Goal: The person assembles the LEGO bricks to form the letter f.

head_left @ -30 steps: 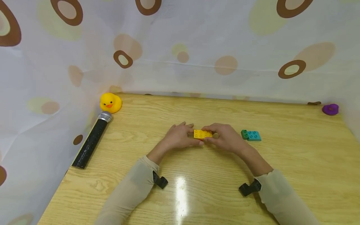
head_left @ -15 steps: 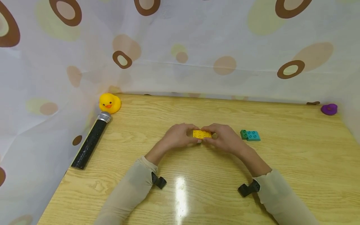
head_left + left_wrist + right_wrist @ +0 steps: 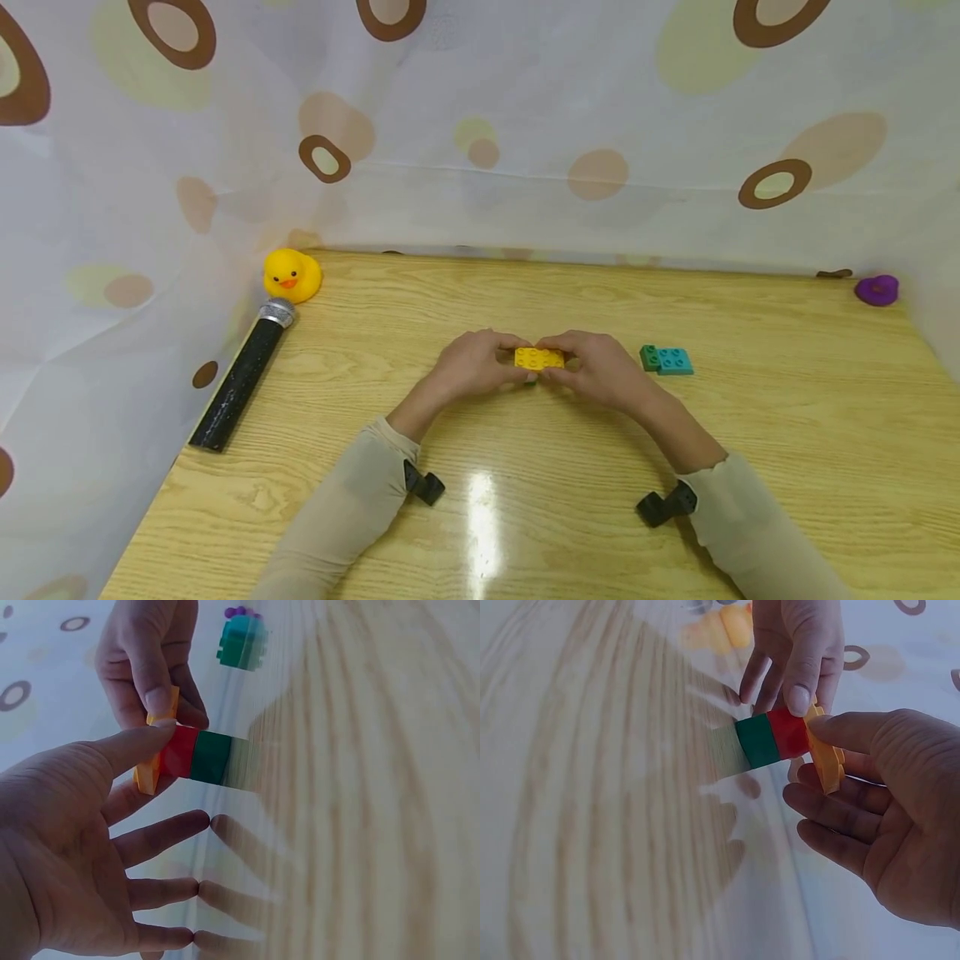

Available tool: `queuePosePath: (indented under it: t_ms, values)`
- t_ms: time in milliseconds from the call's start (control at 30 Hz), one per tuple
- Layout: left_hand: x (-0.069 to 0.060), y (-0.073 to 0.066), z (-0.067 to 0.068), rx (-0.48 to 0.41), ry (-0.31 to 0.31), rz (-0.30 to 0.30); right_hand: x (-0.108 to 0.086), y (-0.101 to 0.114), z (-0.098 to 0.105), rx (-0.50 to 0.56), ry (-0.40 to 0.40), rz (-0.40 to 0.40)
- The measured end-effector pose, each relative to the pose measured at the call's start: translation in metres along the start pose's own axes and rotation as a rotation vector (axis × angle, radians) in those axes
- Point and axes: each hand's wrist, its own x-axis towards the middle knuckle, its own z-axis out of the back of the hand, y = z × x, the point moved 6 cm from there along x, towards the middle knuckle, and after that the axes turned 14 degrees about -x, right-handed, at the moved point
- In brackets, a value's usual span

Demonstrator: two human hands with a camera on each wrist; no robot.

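Observation:
A yellow toy building brick, flat and studded, tops a small stack at the middle of the table. Beneath it are a red brick and a green brick, which meets the tabletop. My left hand pinches the stack near the red brick and the yellow one's underside, its other fingers spread straight down to the table in the left wrist view. From the opposite side, my right hand pinches the yellow brick between thumb and fingers. In the head view the hands mostly hide the lower bricks.
Right of the hands lie joined green and turquoise bricks. A black microphone and a yellow rubber duck are at the left edge, and a purple toy sits at the far right corner. A patterned curtain encloses the back.
My left index finger has drawn in against the stack; earlier the left fingers were spread further back. My right hand keeps its pinch on the yellow brick. A bit of green now shows below it.

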Motion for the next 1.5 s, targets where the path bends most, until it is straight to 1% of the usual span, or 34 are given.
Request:
queuePosePath:
  t_ms: [133, 200, 300, 367, 533, 733, 867, 967, 1167, 1233, 1400, 1500]
  values:
    - [0.001, 0.000, -0.002, 0.004, 0.004, -0.003, -0.001, -0.003, 0.000, 0.002, 0.004, 0.006]
    - [0.001, 0.000, -0.002, 0.005, 0.005, -0.001, -0.002, -0.005, 0.002, 0.001, 0.019, 0.011]
    - [0.001, -0.001, -0.002, 0.019, 0.006, -0.001, -0.006, -0.012, 0.007, 0.023, 0.041, -0.003]
    - [0.001, -0.003, -0.003, 0.027, 0.008, -0.002, -0.009, -0.020, 0.014, 0.041, 0.036, -0.020]
    - [0.002, -0.005, -0.002, 0.052, 0.004, 0.002, -0.019, -0.040, 0.039, 0.071, -0.020, -0.066]
    - [0.003, -0.006, -0.001, 0.067, -0.003, 0.012, -0.034, -0.063, 0.064, 0.029, -0.054, -0.113]
    - [0.004, -0.006, -0.001, 0.058, -0.001, 0.009, -0.044, -0.078, 0.072, 0.020, -0.070, -0.151]
    - [0.004, -0.007, -0.001, 0.056, -0.001, 0.005, -0.051, -0.089, 0.073, 0.019, -0.061, -0.185]
    - [0.004, -0.008, 0.000, 0.056, 0.003, -0.001, -0.061, -0.101, 0.074, -0.007, -0.048, -0.192]
    - [0.004, -0.008, 0.000, 0.054, 0.002, 0.003, -0.063, -0.104, 0.072, -0.001, -0.035, -0.201]
    - [0.001, -0.004, 0.002, 0.047, -0.014, 0.036, -0.062, -0.111, 0.058, -0.021, 0.054, -0.223]
    - [-0.002, -0.002, 0.001, 0.037, -0.009, 0.045, -0.063, -0.113, 0.050, -0.054, 0.100, -0.234]
